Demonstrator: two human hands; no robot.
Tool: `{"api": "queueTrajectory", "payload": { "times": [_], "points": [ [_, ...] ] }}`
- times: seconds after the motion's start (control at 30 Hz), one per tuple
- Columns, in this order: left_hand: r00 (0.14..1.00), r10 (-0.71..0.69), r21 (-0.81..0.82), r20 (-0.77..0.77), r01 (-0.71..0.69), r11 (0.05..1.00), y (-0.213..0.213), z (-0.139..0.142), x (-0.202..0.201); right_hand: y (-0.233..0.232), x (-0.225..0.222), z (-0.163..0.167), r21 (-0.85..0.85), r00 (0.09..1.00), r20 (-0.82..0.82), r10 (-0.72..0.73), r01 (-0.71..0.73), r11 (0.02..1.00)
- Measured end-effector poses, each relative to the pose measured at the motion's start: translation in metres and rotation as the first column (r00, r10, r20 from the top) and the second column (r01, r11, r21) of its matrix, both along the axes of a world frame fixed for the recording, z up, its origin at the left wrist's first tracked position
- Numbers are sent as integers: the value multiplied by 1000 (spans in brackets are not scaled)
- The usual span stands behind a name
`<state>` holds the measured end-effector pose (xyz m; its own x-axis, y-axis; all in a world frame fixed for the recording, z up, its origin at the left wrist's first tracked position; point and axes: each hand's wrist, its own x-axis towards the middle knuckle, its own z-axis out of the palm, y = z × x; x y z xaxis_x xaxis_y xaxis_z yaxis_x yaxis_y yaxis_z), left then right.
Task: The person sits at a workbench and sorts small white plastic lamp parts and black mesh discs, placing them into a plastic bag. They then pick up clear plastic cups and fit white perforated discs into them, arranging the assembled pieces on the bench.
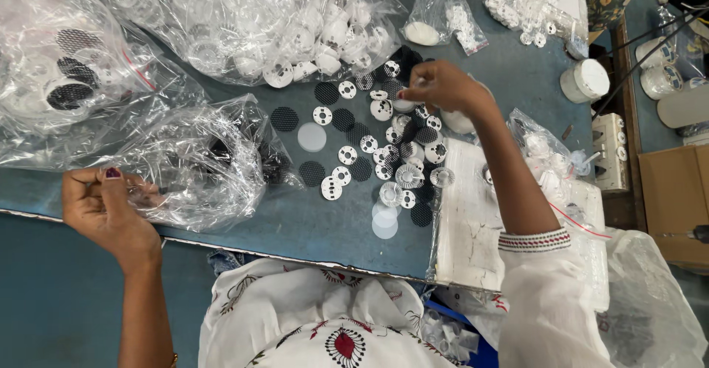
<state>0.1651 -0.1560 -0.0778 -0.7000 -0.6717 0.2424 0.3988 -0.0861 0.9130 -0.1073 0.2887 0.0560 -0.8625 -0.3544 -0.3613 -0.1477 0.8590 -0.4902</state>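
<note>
My left hand [103, 207] is at the near table edge, fingers pinched on the rim of a crumpled clear plastic bag [199, 162] that holds dark parts. My right hand [442, 87] reaches over the middle of the table, fingers closed above a scatter of small parts: white perforated discs [347, 155], black mesh circles [284, 119] and translucent round discs [312, 137]. What the right fingertips pinch is too small to tell.
A big clear bag of white plastic caps [295, 28] lies at the back, another bag with mesh discs [66, 65] at the left. A white tray [473, 220] and more bags sit at the right. White round containers [587, 80] and a cardboard box [676, 191] stand far right.
</note>
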Motion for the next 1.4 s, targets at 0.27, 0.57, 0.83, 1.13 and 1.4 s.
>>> {"api": "queueTrajectory", "payload": {
  "times": [0.27,0.57,0.83,1.13,1.4],
  "points": [
    [1000,-13,-31,-1,13,999,-1,-4,0,-16,50,-25,370,930,-344,130,7,929],
    [1000,-4,-8,20,4,1000,2,3,-1,-16,54,-11,613,949,-221,223,-42,789],
    [1000,-25,-5,-1,25,1000,2,4,0,0,43,-12,537,981,-94,168,-93,838],
    [1000,-25,13,5,25,1000,5,8,0,35,21,-5,-595,903,429,13,271,757],
    [999,-7,26,38,6,1000,9,14,-2,12,-10,-3,-884,828,451,334,365,290]
  ]
}}
